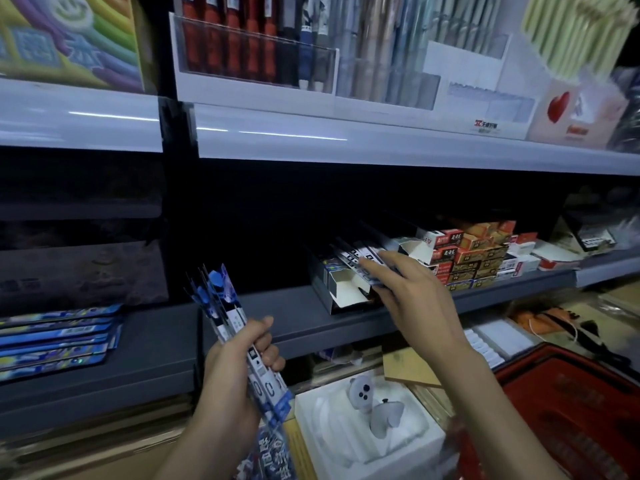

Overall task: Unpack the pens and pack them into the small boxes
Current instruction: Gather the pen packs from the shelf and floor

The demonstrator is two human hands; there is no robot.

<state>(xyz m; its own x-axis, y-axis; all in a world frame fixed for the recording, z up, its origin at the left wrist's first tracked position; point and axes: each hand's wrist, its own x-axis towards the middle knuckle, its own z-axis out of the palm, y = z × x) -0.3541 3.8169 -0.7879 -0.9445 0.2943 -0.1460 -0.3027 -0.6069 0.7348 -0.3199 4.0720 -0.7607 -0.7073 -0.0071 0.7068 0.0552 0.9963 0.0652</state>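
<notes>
Left hand, 7 o'clock, fingers curled round pen bundle. Right hand, centre, fingers extended on pen pack over open small box; grip unclear. Red cartons crowd 3 o'clock, basket 5

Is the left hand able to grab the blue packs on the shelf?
Probably not yet: the left hand grips a bundle of pens, so it is full, though nothing blocks the blue packs.

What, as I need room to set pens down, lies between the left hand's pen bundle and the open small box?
Head view: only bare grey shelf between the pen bundle and the open small box.
</notes>
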